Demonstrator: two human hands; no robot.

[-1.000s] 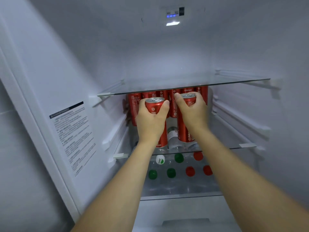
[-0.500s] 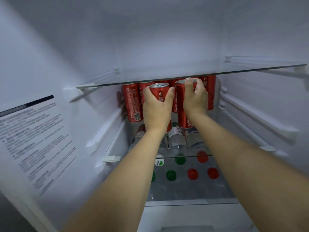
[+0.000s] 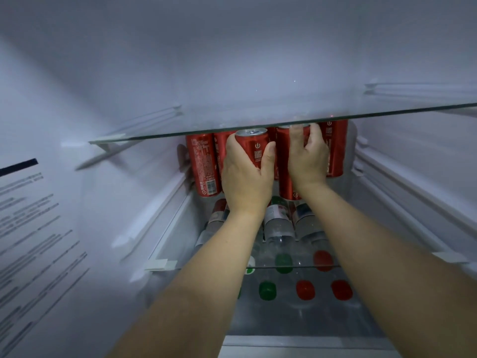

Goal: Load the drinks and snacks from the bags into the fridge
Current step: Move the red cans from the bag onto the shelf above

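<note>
**Two more cans going onto the middle shelf**

The left hand (image 3: 246, 177) is wrapped around a red can (image 3: 254, 147), and the right hand (image 3: 307, 158) grips a second red can (image 3: 286, 161) just beside it. Both cans are held under the upper glass shelf (image 3: 258, 130), in front of a row of red cans (image 3: 205, 164) that already stands at the back of the fridge. I judge they are not yet set down and released. Below them lie water bottles (image 3: 280, 228), and further down more bottles show their green and red caps (image 3: 304, 290). So much of the drinks seem loaded. The bags and any snacks are not in view, so what is left I cannot tell.
</note>
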